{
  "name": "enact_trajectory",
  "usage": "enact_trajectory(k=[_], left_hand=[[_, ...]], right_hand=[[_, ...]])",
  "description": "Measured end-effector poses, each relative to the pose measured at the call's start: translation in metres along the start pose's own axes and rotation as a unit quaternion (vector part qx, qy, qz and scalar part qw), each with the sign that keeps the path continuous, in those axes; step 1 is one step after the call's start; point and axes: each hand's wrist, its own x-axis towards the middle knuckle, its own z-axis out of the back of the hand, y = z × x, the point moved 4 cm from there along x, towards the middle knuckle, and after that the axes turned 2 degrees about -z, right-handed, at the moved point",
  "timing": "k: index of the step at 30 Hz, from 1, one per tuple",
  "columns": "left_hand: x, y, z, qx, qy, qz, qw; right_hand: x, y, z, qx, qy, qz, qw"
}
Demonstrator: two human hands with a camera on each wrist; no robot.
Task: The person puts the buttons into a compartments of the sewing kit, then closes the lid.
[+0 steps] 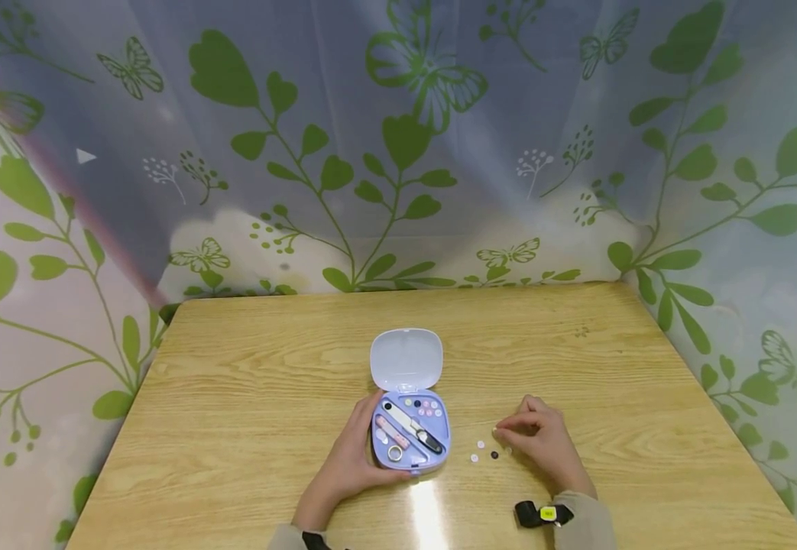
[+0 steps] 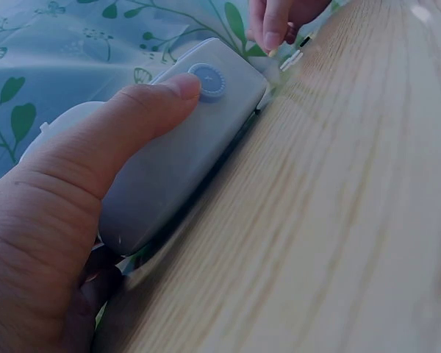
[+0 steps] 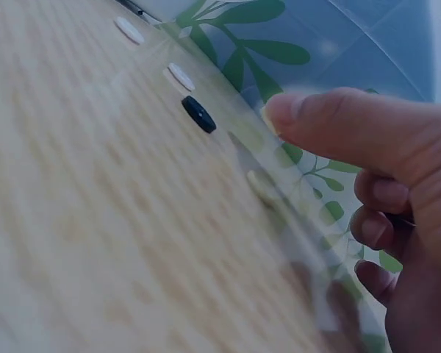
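My left hand (image 1: 351, 456) grips a lilac sewing box (image 1: 448, 428) by its left side and front, the thumb at the round front catch (image 2: 208, 79). The box's pale lid (image 1: 406, 360) stands open at the back. Inside lie small scissors (image 1: 429, 441), a pink-and-white strip (image 1: 393, 432), a ring-shaped piece (image 1: 394, 454) and several buttons (image 1: 429, 412). To the right, my right hand (image 1: 542, 439) pinches a small yellowish button (image 3: 267, 119) between thumb and a finger, above the table. Below it lie a black button (image 3: 198, 115), a cream button (image 3: 261, 186) and two whitish buttons (image 3: 181, 76).
A wood-grain table (image 1: 267, 359) carries everything. Patterned cloth (image 1: 343, 153) with green leaves and butterflies hangs behind it and at both sides. A black strap with a yellow-green label (image 1: 548, 514) is at the right wrist.
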Motion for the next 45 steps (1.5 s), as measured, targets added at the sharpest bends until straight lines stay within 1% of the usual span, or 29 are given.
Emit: enact_trajectory(k=[6,8,12,16,19,23,30,35,37,43,45], left_hand=[[-0.001,-0.001,0.001,0.000,-0.002,0.001,1.0000],[-0.001,-0.002,0.001,0.001,-0.003,-0.003,1.0000],[0.000,-0.003,0.001,0.005,-0.006,-0.011,0.9999],[0.000,-0.002,0.001,0.001,-0.006,-0.007,1.0000],[0.000,-0.001,0.001,0.000,-0.005,-0.003,1.0000],[0.000,-0.001,0.001,0.000,-0.005,0.000,1.0000],[0.001,-0.001,0.000,0.000,-0.003,0.003,1.0000],[0.001,-0.003,0.000,-0.002,-0.001,0.008,1.0000],[0.001,-0.003,0.000,-0.004,-0.001,0.008,1.0000],[0.001,-0.004,0.000,-0.007,-0.003,0.004,1.0000],[0.001,-0.004,-0.001,-0.008,-0.004,0.002,1.0000]], right_hand=[[0.004,0.008,-0.001,-0.016,-0.007,0.035,0.9992],[0.005,0.011,-0.001,-0.015,-0.010,0.044,0.9989],[0.008,0.017,0.000,-0.009,-0.012,0.046,0.9989],[0.011,0.023,0.000,0.003,-0.010,0.060,0.9982],[0.014,0.029,0.000,0.002,-0.014,0.076,0.9970],[0.019,0.043,-0.002,-0.007,-0.022,0.096,0.9951],[0.027,0.084,-0.002,0.011,-0.014,0.136,0.9906],[0.033,0.093,-0.006,0.024,-0.009,0.155,0.9875],[0.035,0.094,-0.008,0.027,-0.006,0.159,0.9869],[0.039,0.100,-0.014,0.030,0.009,0.148,0.9885],[0.040,0.103,-0.017,0.034,0.013,0.152,0.9877]])
